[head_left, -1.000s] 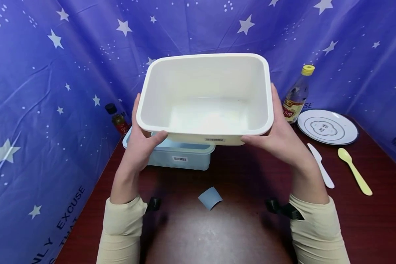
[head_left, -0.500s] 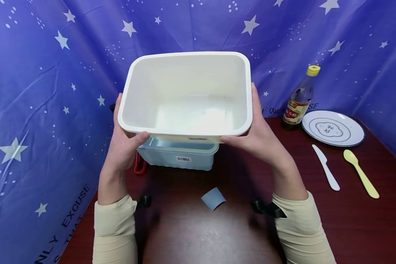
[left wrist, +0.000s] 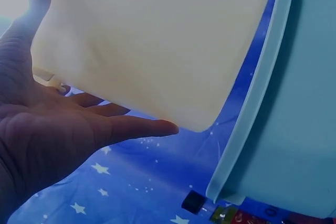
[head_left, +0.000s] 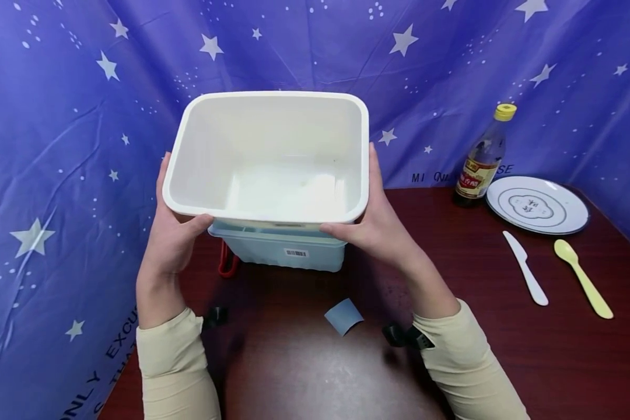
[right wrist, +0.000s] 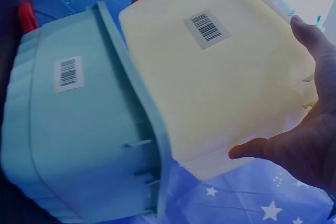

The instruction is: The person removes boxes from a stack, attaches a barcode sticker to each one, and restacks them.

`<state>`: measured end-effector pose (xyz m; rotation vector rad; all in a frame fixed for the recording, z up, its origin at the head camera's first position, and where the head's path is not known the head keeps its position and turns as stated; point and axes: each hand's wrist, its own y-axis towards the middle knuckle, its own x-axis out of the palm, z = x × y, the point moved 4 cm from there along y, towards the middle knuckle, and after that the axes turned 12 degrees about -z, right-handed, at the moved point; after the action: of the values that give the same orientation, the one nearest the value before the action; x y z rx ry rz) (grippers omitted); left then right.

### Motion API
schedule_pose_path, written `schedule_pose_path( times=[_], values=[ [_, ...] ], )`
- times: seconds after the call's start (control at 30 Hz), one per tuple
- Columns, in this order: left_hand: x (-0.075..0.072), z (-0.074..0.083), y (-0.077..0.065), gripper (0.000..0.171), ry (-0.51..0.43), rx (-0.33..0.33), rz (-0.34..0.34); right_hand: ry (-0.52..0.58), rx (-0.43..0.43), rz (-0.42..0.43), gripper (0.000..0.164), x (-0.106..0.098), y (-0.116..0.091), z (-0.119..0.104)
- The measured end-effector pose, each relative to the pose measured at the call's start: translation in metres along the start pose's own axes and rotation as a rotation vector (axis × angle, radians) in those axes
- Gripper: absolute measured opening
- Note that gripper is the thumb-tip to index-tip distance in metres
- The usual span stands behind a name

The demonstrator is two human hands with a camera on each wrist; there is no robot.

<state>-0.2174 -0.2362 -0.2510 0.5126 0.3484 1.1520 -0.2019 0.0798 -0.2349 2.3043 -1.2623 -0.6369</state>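
Note:
A white plastic bin (head_left: 283, 131), its hollow inside facing me, is held up in both hands, tilted. My left hand (head_left: 170, 242) grips its left end, thumb at the front rim and fingers along the side. At the other end my right hand (head_left: 380, 230) grips it the same way. Directly below stands a light blue bin (head_left: 259, 251) on the table, its opening mostly hidden behind the white one. The right wrist view shows the base of the white bin (right wrist: 199, 87) close over the rim of the blue bin (right wrist: 105, 114).
Blue square of paper (head_left: 343, 317) lies in front. To the right are a yellow-capped bottle (head_left: 478, 169), white plates (head_left: 535, 204), a white knife (head_left: 525, 268) and a yellow spoon (head_left: 583, 277). A red loop (head_left: 228, 265) and dark-capped bottle (left wrist: 194, 202) sit by the blue bin.
Both hands have carried the white bin leftward and, lately, slightly lower, so that it is over the blue bin. The head view has turned slightly left. The grip is unchanged.

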Motion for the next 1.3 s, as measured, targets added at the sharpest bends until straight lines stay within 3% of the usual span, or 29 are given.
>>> schedule_pose_path(
  times=[0.5,0.7,0.8,1.0,1.3],
  values=[
    [-0.004,-0.027,0.006,0.104,0.095,-0.154,-0.010,0.057,0.041,0.005,0.120,-0.013,-0.004,0.041],
    [-0.002,-0.036,0.007,0.103,0.204,-0.239,-0.027,0.025,0.141,0.004,0.114,-0.026,-0.012,0.067],
    [-0.002,-0.040,0.007,0.101,0.255,-0.292,-0.045,-0.004,0.190,0.003,0.115,-0.030,-0.016,0.073],
    [-0.001,-0.050,0.005,0.106,0.322,-0.463,-0.077,-0.025,0.244,-0.020,0.113,-0.037,-0.023,0.082],
    [0.012,-0.069,0.005,0.103,0.243,-0.630,-0.108,-0.127,0.339,-0.045,0.102,-0.050,-0.037,0.091]
  ],
)
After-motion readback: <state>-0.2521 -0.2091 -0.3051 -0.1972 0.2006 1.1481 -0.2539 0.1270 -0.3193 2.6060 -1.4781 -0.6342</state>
